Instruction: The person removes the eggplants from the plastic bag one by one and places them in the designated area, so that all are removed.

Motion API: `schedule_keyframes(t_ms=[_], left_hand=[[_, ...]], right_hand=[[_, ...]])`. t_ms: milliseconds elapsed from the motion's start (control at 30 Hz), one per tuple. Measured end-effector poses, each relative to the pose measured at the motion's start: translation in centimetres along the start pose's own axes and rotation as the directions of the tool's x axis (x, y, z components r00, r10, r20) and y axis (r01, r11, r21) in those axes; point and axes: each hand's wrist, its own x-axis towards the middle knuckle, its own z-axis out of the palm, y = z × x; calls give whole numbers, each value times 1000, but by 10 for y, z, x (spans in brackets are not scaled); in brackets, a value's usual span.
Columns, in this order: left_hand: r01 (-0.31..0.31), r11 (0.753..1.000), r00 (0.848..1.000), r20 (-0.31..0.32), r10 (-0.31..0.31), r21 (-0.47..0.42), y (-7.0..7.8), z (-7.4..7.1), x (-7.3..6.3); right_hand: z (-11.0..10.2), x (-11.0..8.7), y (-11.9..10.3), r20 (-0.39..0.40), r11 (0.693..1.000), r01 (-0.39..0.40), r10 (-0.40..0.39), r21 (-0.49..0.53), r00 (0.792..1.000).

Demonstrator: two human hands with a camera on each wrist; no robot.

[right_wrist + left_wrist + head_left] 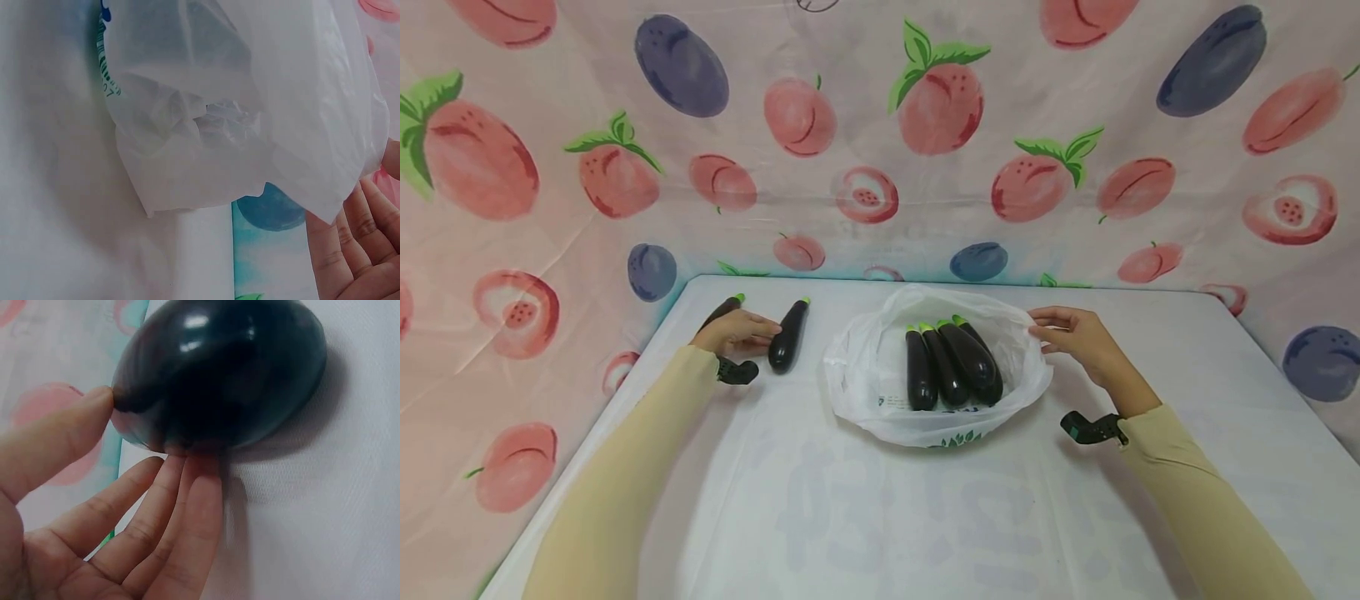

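Note:
In the head view my left hand [737,332] is at a dark eggplant [787,337] left of the bag. Up close, the thumb presses one side of that eggplant [219,375] while the fingertips [203,472] reach its lower side. Another eggplant [722,311] lies farther left, partly hidden behind this hand. A white plastic bag [865,408] stands wide-mouthed at the middle, with several eggplants [951,367] side by side inside, green stems toward the back. My right hand [1082,343] pinches the bag's right rim; the right wrist view shows thumb and fingers on the thin plastic [319,112].
A white cloth [865,517] covers the table. Behind and to the left hangs a fruit-patterned sheet [850,100], meeting the table's back edge. Dark wrist cameras [1090,427] sit on both forearms.

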Motion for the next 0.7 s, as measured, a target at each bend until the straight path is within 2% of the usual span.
schedule_keyframes(t_ms=[200,300,500,700], left_hand=[[11,1000,1000,8,-11,2,1,-1,1],[16,999,1000,-7,-16,47,0,-1,2],[33,996,999,-42,-29,82,0,-1,4],[42,991,999,-28,-39,129,2,0,0]], right_hand=[[0,0,1,0,1000,13,-13,6,1000],[0,0,1,0,1000,19,-19,8,1000],[0,0,1,0,1000,18,-18,-2,1000],[0,1,1,0,1000,18,-18,-1,1000]])
